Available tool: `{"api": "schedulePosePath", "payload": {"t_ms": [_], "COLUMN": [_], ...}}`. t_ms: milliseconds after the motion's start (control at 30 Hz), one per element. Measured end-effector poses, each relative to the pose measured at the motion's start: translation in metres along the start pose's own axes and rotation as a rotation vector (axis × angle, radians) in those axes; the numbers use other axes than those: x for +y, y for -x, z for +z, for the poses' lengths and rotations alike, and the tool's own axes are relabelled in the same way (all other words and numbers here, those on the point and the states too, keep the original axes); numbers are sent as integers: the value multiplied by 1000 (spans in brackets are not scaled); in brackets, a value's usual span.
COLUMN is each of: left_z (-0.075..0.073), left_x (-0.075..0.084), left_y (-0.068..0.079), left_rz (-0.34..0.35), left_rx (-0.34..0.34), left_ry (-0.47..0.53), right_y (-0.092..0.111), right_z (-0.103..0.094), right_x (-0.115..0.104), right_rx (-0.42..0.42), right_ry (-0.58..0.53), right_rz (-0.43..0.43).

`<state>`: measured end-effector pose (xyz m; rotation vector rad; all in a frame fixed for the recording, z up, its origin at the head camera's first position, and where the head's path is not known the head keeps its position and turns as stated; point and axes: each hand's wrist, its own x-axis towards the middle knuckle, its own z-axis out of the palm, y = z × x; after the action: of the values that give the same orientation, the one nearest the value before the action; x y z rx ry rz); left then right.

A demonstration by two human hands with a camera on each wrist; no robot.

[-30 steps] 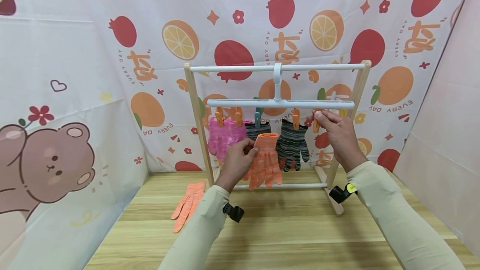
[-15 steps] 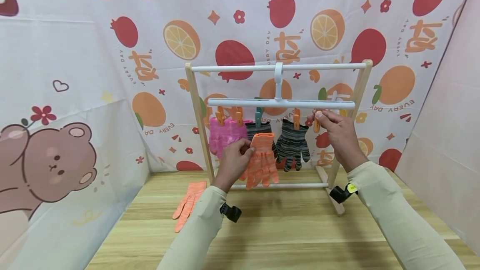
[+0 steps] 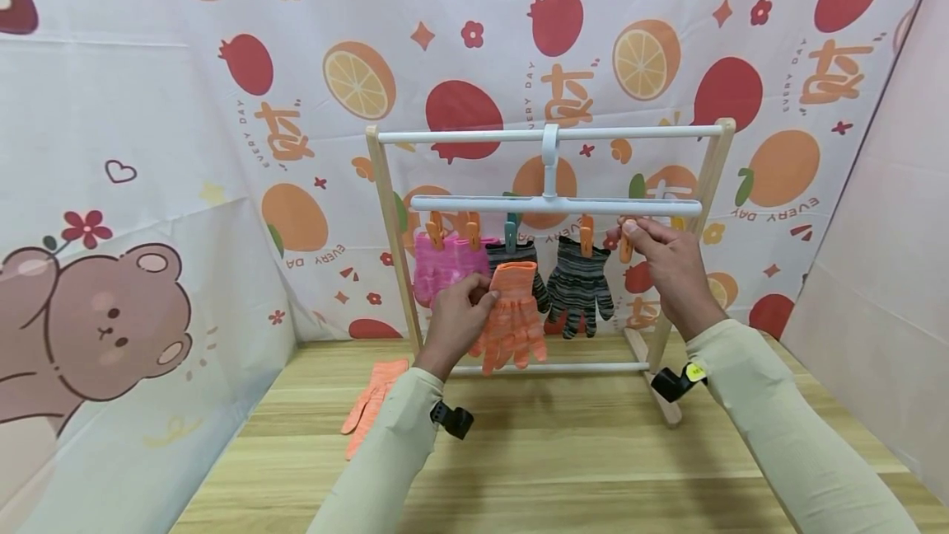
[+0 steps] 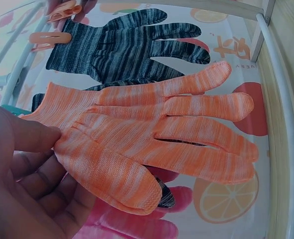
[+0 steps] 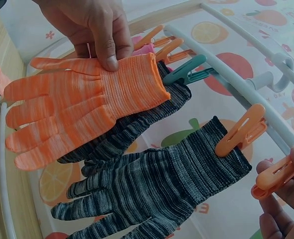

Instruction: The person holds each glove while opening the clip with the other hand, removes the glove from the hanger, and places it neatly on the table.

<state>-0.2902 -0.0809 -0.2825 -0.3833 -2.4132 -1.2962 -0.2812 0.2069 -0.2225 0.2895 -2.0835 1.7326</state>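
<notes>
My left hand [image 3: 461, 316] pinches an orange knit glove [image 3: 511, 316] between thumb and fingers near its cuff; the glove hangs fingers-down in front of the rack. At the right end of the white hanger [image 3: 593, 205], my right hand [image 3: 670, 270] pinches an orange clothespin [image 5: 276, 177]. Left of that hand, a black-and-grey striped glove [image 3: 578, 287] hangs from another orange clothespin [image 3: 586, 237]. A second striped glove [image 3: 511, 254] under a teal clothespin [image 3: 511, 233] is partly hidden behind the orange glove. Pink gloves [image 3: 445, 258] hang at the left end.
The hanger hooks over the top bar [image 3: 460, 136] of a wood-and-white rack. Another orange glove [image 3: 374, 398] lies on the wooden table [image 3: 563, 452], left of my left forearm. A yellow clip [image 3: 678, 222] shows behind my right hand. Fruit-printed cloth hangs behind the rack.
My left hand has moved left with the orange glove, away from the right-hand striped glove. My right hand stays at the clothespin.
</notes>
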Motion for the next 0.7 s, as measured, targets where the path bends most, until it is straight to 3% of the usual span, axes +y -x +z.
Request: {"api": "schedulePosePath", "payload": {"t_ms": [433,700], "left_z": [1,2], "left_x": [-3,-2], "left_y": [0,-2], "left_rz": [-12,-9], "left_rx": [4,7], "left_ry": [40,13], "right_y": [-1,-1], "right_z": [-2,-2], "right_x": [1,0], "right_rx": [-16,-14], "right_ry": [-29,-26], "right_rz": [4,-1]}}
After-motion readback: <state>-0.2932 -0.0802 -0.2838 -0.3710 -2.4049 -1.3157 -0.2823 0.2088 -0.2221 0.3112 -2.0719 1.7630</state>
